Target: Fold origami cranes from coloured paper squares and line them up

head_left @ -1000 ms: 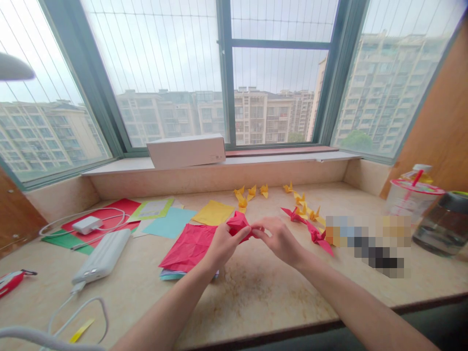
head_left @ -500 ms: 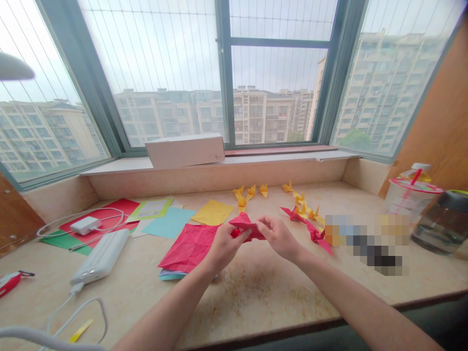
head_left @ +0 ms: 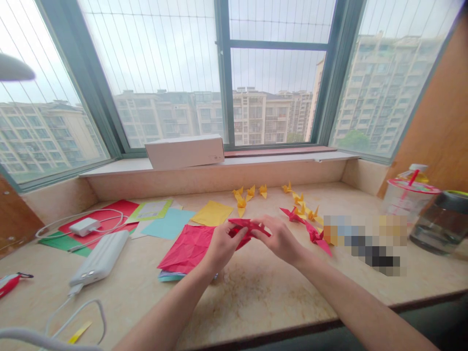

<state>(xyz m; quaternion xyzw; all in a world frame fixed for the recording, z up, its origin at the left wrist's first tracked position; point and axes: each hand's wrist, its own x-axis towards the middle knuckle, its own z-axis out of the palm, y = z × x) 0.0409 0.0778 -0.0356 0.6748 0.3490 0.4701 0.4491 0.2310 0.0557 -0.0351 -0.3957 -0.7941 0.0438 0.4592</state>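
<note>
On the left of the table [head_left: 256, 307], a white power bank [head_left: 95, 258] lies near a white charger [head_left: 86, 226] resting on sheets of red and green paper [head_left: 113, 210], with a pale blue sheet [head_left: 168, 223] and a yellow sheet [head_left: 212, 213] further along. A crinkled red sheet [head_left: 186, 248] lies just under my left grip [head_left: 223, 246], which is pinched on one side of the folded red paper [head_left: 248, 228], held above the table between my hands. My right grip [head_left: 280, 239] is clamped on its other side. To the right, yellow paper cranes [head_left: 241, 202] and red paper cranes [head_left: 314, 234] sit in a loose arc, then a plastic cup [head_left: 409, 200] and a glass jar [head_left: 442, 229]
</note>
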